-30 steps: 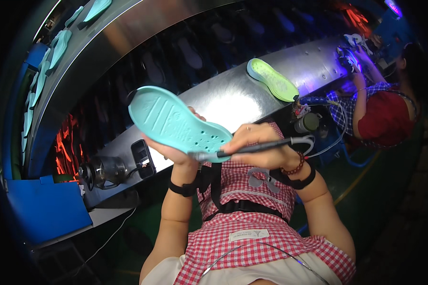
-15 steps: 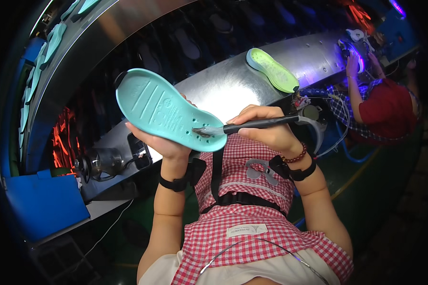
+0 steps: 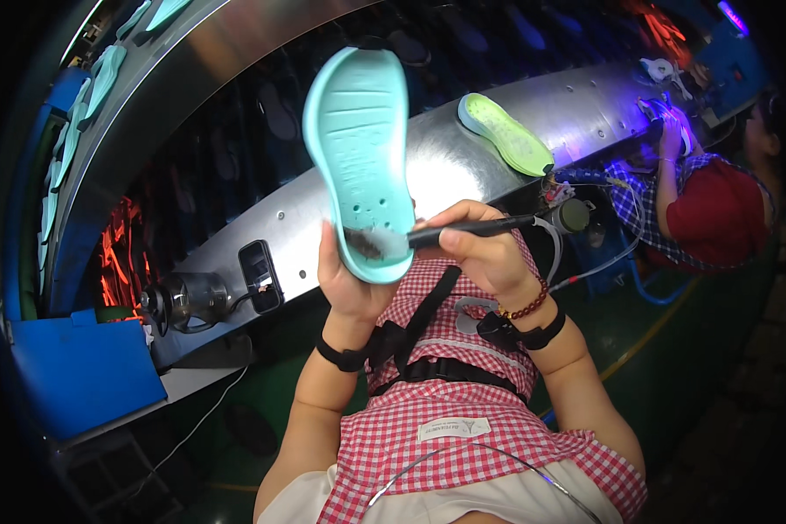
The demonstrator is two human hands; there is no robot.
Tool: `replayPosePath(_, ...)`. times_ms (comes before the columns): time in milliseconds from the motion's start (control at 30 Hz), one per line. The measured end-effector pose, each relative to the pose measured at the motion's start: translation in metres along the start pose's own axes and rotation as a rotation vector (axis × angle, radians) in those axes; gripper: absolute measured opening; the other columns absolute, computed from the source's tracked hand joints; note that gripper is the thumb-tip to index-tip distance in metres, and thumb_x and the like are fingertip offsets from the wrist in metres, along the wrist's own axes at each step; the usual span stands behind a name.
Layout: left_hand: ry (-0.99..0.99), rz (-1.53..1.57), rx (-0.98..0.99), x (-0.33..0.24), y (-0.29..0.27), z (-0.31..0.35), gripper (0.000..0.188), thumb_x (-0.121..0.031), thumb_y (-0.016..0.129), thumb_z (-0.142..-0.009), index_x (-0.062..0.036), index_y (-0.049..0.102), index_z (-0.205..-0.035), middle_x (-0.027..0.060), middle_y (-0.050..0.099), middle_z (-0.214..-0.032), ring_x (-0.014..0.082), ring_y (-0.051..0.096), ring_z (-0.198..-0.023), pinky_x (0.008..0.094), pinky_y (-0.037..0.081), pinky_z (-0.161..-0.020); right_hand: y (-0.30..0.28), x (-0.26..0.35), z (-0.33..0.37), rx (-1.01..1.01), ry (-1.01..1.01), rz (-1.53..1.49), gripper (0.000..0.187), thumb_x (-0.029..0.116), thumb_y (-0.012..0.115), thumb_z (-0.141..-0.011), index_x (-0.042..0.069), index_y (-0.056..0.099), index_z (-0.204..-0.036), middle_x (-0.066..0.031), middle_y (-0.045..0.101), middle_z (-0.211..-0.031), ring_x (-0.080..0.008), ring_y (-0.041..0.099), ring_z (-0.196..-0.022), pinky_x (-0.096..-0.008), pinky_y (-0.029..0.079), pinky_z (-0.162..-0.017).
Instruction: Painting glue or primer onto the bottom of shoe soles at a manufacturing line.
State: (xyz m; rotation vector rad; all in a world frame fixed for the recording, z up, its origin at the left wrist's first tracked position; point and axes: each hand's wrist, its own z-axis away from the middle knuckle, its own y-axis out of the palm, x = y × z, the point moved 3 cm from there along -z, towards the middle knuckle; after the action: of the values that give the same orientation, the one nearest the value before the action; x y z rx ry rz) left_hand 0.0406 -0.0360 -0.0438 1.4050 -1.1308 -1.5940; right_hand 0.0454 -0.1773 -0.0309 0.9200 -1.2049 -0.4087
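The left hand (image 3: pixel 354 284) gripped a pale turquoise rubber shoe sole (image 3: pixel 362 157) by its lower end, holding it almost upright in front of the chest with its ridged underside facing the camera, above the near edge of a long curved steel worktop (image 3: pixel 463 166). The right hand (image 3: pixel 480 249) was closed around a slim black-handled brush (image 3: pixel 463 230), held nearly level, its dark bristles touching the sole's lower end just beside the left thumb. A lime-green foam sole (image 3: pixel 506 134) lay flat on the worktop toward its right end, well apart from both hands. A small black device (image 3: pixel 259 275) hung at the worktop's near edge on the left, beside a round dark metal pot (image 3: pixel 179 299). At the far right end another person's hands (image 3: pixel 664 131) worked on a white shoe part (image 3: pixel 659 70).
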Motion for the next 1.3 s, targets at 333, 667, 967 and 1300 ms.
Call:
replayPosePath(333,-0.314,-0.284,0.048,-0.020,-0.004,-0.007,0.048,-0.033,0.038,-0.089,0.0020,0.041,-0.122,0.0161,0.057,-0.107,0.0221,0.060,-0.093,0.0344,0.049,-0.082,0.013,0.031,0.003,0.425,-0.147,0.983,0.021,0.001,0.067,-0.072,-0.001,0.064,-0.093,-0.0102,0.065,-0.088,-0.0136,0.062,-0.080,-0.0243,0.048,-0.070)
replayPosePath(667,-0.658,-0.714,0.032,-0.027,0.011,0.000,0.047,-0.032,0.047,-0.086,0.0035,0.048,-0.117,0.0160,0.055,-0.109,0.0211,0.056,-0.096,0.0307,0.046,-0.084,0.016,0.048,0.002,0.810,-0.059,1.023,0.018,0.004,0.066,-0.072,0.001,0.064,-0.090,-0.0136,0.065,-0.092,-0.0236,0.064,-0.084,-0.0297,0.050,-0.075)
replayPosePath(967,-0.672,-0.692,0.037,-0.044,-0.002,0.005,0.050,-0.032,0.049,-0.084,0.0060,0.048,-0.117,0.0176,0.056,-0.109,0.0235,0.059,-0.090,0.0336,0.048,-0.080,0.004,0.062,0.007,0.808,-0.106,1.008,0.019,0.002,0.064,-0.075,0.000,0.063,-0.093,-0.0158,0.064,-0.096,-0.0259,0.062,-0.093,-0.0325,0.049,-0.081)
replayPosePath(1300,-0.510,-0.663,-0.005,-0.078,-0.015,0.014,0.060,-0.039,0.051,-0.078,0.0075,0.049,-0.116,0.0181,0.059,-0.101,0.0228,0.060,-0.085,0.0323,0.049,-0.073,0.006,0.060,0.019,0.558,-0.283,1.152,0.017,-0.002,0.066,-0.070,0.000,0.064,-0.086,-0.0156,0.065,-0.092,-0.0250,0.064,-0.089,-0.0302,0.050,-0.078)
